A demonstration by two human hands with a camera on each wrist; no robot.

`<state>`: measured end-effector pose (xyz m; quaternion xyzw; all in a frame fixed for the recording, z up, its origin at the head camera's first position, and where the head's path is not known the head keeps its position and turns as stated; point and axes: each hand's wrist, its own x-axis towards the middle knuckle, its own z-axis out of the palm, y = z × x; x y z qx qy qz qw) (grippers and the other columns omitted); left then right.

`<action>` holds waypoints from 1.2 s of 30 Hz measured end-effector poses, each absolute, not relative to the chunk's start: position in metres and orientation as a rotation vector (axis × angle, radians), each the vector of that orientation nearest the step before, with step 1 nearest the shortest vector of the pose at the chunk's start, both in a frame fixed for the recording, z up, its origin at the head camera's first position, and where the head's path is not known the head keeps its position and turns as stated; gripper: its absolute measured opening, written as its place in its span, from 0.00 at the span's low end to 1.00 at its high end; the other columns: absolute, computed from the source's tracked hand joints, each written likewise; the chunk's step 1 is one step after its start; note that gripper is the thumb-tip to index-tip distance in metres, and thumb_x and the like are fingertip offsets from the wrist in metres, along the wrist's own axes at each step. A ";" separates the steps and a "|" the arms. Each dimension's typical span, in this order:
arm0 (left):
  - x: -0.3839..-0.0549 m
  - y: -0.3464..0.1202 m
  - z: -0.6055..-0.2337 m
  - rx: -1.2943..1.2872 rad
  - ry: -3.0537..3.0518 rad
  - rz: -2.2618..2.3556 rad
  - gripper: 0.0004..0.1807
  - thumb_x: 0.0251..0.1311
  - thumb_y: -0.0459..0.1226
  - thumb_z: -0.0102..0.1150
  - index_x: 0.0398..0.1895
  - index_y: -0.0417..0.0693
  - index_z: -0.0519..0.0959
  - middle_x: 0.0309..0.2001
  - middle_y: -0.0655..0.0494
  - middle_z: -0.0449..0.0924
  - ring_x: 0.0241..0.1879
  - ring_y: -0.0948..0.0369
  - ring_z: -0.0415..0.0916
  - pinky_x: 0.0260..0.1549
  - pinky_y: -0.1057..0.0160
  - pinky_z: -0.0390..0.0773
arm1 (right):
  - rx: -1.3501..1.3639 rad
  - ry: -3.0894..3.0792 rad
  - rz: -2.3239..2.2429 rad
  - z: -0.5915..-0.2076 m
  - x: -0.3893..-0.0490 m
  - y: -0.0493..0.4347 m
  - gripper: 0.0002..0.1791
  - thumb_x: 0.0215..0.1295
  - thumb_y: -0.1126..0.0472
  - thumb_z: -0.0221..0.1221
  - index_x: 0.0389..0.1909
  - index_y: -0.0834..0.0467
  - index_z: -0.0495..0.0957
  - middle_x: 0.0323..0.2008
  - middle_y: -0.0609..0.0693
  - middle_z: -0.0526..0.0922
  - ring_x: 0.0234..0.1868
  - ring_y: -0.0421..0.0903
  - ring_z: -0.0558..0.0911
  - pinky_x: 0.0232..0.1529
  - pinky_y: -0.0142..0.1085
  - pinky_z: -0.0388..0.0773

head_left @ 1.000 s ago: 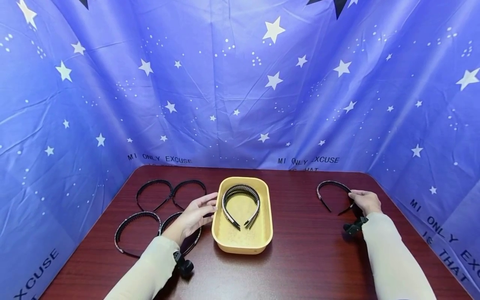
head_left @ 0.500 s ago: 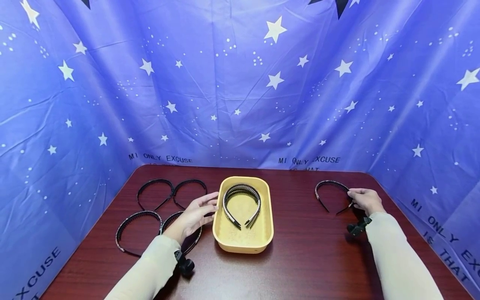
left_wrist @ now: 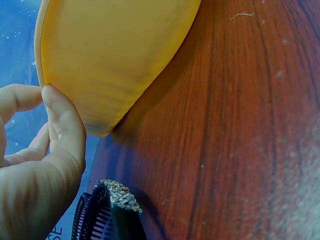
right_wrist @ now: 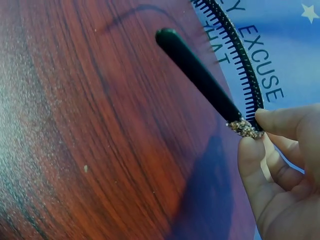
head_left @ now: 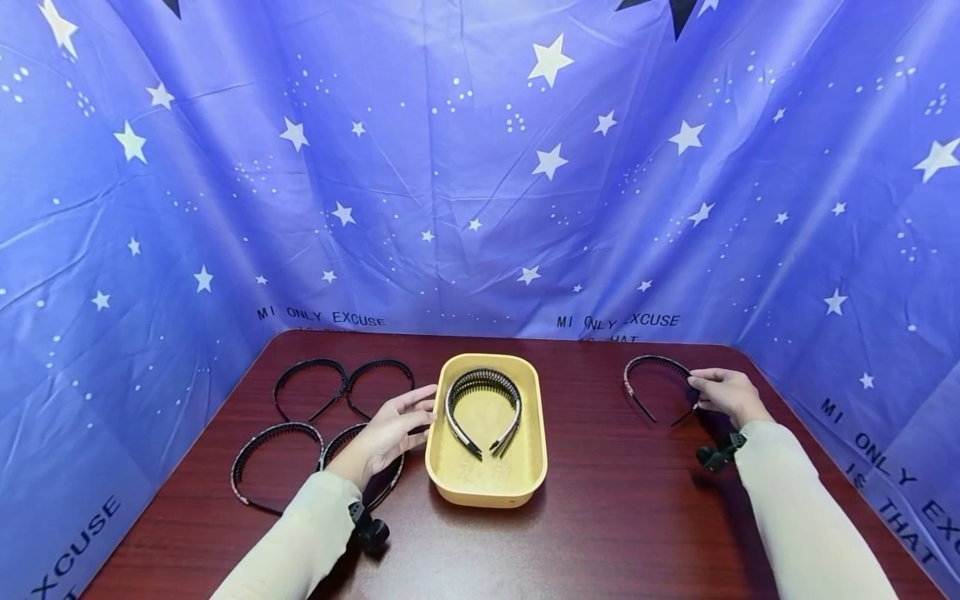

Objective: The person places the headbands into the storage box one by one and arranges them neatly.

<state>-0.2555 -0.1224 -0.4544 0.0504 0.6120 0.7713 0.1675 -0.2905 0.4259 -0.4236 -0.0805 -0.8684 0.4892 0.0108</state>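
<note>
My right hand [head_left: 729, 395] pinches a black toothed headband [head_left: 636, 377] by one arm, at the right of the table. In the right wrist view, thumb and forefinger meet on a glittery patch [right_wrist: 245, 128] of it; its shadow falls on the wood below. My left hand [head_left: 390, 433] is at the left side of a yellow plastic box [head_left: 532, 467]. Its thumb and forefinger pinch the box's rim in the left wrist view. Inside the box, several headbands [head_left: 483, 379] lie nested, their ends pointing toward me.
Left of the box, more black headbands lie on the table: two at the back [head_left: 309, 363] and two in front [head_left: 247, 450], one partly hidden under my left arm. A starry blue cloth [head_left: 480, 208] hangs behind the table and along its sides.
My right hand has raised the headband slightly, and the band has shifted a little leftward and toward the back. My left hand and the box stay in place.
</note>
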 end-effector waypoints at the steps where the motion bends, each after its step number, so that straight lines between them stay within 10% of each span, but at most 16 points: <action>1: -0.255 -0.122 -0.454 0.144 1.739 2.196 0.34 0.65 0.25 0.53 0.75 0.40 0.61 0.64 0.38 0.71 0.54 0.54 0.77 0.54 0.54 0.78 | -0.233 -2.708 1.537 -0.423 -0.290 0.425 0.27 0.74 0.63 0.54 0.62 0.81 0.66 0.39 0.53 0.81 0.31 0.39 0.81 0.34 0.33 0.84; 36: -0.257 -0.123 -0.456 0.147 1.723 2.199 0.35 0.64 0.26 0.54 0.75 0.40 0.60 0.63 0.38 0.71 0.49 0.57 0.78 0.47 0.60 0.80 | 0.144 -2.723 1.652 -0.395 -0.294 0.363 0.24 0.73 0.64 0.56 0.60 0.79 0.68 0.34 0.50 0.75 0.31 0.40 0.75 0.35 0.33 0.83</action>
